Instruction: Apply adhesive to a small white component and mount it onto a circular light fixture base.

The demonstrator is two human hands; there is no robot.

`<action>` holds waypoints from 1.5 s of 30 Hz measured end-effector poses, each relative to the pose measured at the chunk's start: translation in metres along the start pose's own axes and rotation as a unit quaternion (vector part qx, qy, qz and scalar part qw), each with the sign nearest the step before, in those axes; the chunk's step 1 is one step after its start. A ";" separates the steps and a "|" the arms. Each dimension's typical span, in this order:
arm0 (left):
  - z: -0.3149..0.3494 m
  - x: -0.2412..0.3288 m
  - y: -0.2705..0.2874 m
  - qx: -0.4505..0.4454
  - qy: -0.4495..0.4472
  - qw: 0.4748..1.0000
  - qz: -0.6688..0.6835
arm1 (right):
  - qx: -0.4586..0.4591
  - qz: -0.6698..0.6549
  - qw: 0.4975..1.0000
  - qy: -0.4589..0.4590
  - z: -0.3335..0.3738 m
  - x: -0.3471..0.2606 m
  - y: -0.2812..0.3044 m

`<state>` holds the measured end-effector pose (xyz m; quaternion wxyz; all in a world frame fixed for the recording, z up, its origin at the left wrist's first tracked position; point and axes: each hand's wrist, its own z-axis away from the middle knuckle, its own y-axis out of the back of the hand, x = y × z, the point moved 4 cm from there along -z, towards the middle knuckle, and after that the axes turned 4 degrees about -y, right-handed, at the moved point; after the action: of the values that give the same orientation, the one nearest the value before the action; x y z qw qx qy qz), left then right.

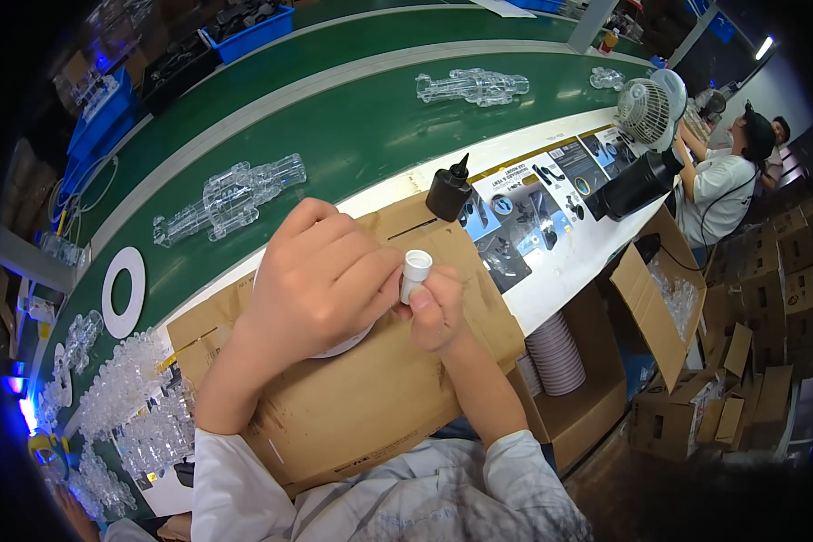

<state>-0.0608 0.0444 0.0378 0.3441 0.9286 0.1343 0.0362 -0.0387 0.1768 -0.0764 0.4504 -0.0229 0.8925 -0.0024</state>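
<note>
Over a flattened cardboard sheet (361, 415), my right hand (438, 309) pinches a small white cylindrical plastic piece (415, 266) between thumb and fingers, its round open end facing up. My left hand (321, 271) is closed, fingers curled, with its fingertips against the near left side of that piece; what they grip, if anything, is hidden. Below the left hand, the rim of a white disc (345, 346) peeks out on the cardboard. A black bottle with a pointed nozzle (449, 190) stands at the cardboard's far edge, beyond my right hand.
Transparent plastic assemblies (235, 199) lie on the green conveyor belt (361, 135). A white ring (123, 292) and piled transparent parts (131, 379) are at left. To the right are a black cylinder (637, 183), a fan (644, 110), stacked white discs (556, 352), open cartons (578, 429) and a co-worker (727, 176).
</note>
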 end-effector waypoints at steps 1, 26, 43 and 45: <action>0.000 0.002 0.000 0.004 -0.027 0.999 -0.031 | 0.000 0.000 1.000 0.000 0.000 0.000 0.001; 0.000 0.004 0.000 0.004 -0.085 0.994 -0.068 | 0.026 -0.014 0.999 -0.022 0.000 0.001 0.003; 0.001 -0.003 0.007 0.021 -0.042 0.993 -0.107 | 0.074 -0.007 0.991 -0.112 0.003 0.009 0.001; -0.001 -0.003 0.003 0.020 -0.037 0.995 -0.088 | 0.067 -0.052 0.989 -0.123 0.007 0.014 0.001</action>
<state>-0.0631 0.0421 0.0405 0.3322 0.9205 0.2036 -0.0313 -0.0409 0.1774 -0.0917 0.5563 -0.0394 0.8258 -0.0834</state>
